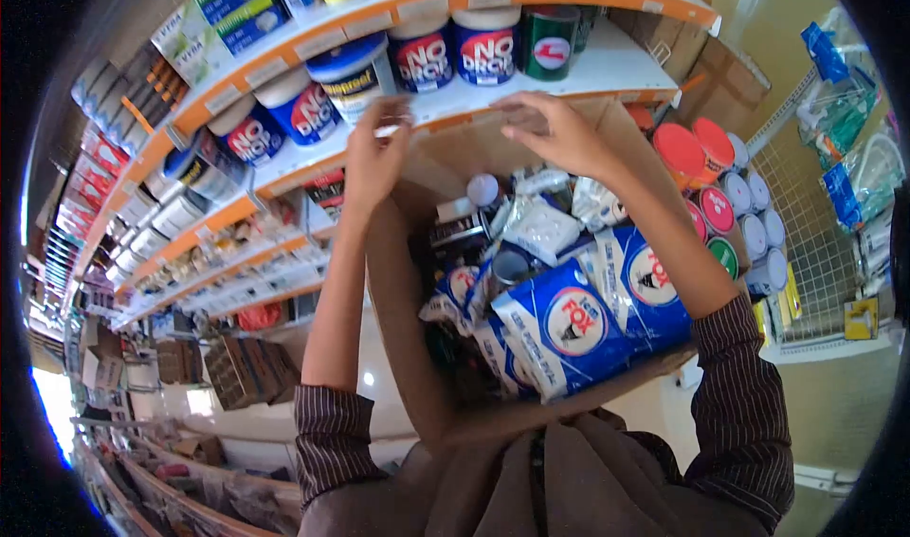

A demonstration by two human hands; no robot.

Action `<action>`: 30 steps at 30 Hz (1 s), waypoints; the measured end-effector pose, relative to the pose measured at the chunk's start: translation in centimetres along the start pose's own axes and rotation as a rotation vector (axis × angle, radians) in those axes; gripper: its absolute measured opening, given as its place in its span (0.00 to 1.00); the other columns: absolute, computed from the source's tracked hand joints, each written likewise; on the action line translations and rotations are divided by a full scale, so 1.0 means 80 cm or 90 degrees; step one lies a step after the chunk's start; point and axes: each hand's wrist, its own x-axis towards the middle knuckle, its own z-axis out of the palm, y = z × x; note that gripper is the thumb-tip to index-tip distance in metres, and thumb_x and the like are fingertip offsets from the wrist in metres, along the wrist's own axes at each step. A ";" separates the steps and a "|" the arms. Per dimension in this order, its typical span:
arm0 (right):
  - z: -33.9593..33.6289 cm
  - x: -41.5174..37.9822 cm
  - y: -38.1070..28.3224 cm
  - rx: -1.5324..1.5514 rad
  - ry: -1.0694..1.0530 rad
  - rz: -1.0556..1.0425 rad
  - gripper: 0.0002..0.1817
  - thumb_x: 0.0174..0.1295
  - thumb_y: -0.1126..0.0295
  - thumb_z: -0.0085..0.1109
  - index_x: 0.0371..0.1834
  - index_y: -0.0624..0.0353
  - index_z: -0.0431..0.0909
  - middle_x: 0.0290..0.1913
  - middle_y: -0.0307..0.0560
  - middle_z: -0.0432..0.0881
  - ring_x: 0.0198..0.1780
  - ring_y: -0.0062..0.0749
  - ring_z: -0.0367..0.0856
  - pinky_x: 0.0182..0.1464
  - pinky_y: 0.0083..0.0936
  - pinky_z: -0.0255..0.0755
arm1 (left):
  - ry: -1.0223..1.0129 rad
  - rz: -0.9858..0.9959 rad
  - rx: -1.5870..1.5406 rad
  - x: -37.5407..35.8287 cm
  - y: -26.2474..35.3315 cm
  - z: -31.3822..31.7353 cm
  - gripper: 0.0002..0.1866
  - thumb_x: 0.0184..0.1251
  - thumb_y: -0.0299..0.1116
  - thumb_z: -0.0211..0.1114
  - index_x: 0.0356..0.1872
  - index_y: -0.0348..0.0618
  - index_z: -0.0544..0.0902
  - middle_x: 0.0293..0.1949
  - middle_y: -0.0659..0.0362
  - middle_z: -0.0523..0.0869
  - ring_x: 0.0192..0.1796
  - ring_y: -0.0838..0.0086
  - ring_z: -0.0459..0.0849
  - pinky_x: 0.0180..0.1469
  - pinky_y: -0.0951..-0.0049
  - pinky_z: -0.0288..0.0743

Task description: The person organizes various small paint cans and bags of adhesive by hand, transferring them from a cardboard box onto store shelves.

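Note:
A large cardboard box (403, 319) stands in front of my body, filled with mixed goods. Blue-and-white FOX bags (569, 324) lie at its near side, with a white packet (542, 229) behind them. My left hand (381, 153) is raised over the box's far left corner, fingers bent and blurred; a small whitish thing shows at the fingertips, too blurred to name. Above the far edge, my right hand (550, 134) has its fingers apart and holds nothing. NO DROP tubs (422, 58) stand on the shelf just beyond both hands.
Orange-edged shelves (417, 115) with tubs and boxes curve along the front and left. Round tins with red and white lids (713, 148) are stacked right of the box. A wire rack (810, 281) and hanging plastic packs are at the far right; cartons (251, 371) sit lower left.

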 end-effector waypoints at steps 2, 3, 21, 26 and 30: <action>0.001 -0.032 0.020 -0.042 -0.139 0.083 0.19 0.54 0.70 0.58 0.50 0.57 0.73 0.45 0.50 0.77 0.45 0.33 0.77 0.47 0.29 0.71 | -0.168 -0.047 -0.027 -0.019 0.006 0.025 0.11 0.56 0.26 0.57 0.41 0.38 0.78 0.34 0.54 0.83 0.37 0.73 0.82 0.37 0.73 0.75; 0.001 -0.045 0.028 -0.066 -0.205 0.119 0.19 0.54 0.70 0.58 0.51 0.57 0.72 0.47 0.49 0.76 0.46 0.31 0.76 0.48 0.29 0.70 | -0.229 -0.067 -0.013 -0.026 0.008 0.038 0.10 0.56 0.27 0.58 0.40 0.38 0.78 0.33 0.53 0.83 0.37 0.71 0.82 0.38 0.72 0.75; 0.097 -0.160 0.100 -0.440 -0.309 0.277 0.35 0.37 0.57 0.70 0.55 0.32 0.68 0.63 0.53 0.58 0.64 0.56 0.52 0.56 0.66 0.49 | -0.460 -0.370 0.244 -0.182 -0.053 0.205 0.50 0.34 0.50 0.74 0.55 0.28 0.58 0.43 0.38 0.78 0.47 0.52 0.79 0.50 0.64 0.73; 0.092 -0.163 0.108 -0.440 -0.323 0.303 0.36 0.41 0.54 0.66 0.58 0.24 0.62 0.66 0.53 0.53 0.65 0.59 0.49 0.57 0.70 0.41 | -0.445 -0.412 0.245 -0.180 -0.071 0.206 0.60 0.28 0.53 0.76 0.58 0.24 0.51 0.43 0.38 0.78 0.46 0.53 0.79 0.49 0.65 0.74; 0.081 -0.159 0.118 -0.413 -0.300 0.331 0.34 0.45 0.55 0.62 0.58 0.24 0.61 0.65 0.52 0.56 0.62 0.60 0.55 0.56 0.69 0.40 | -0.426 -0.446 0.134 -0.178 -0.135 0.211 0.50 0.23 0.58 0.73 0.45 0.21 0.72 0.43 0.40 0.79 0.44 0.56 0.81 0.46 0.68 0.75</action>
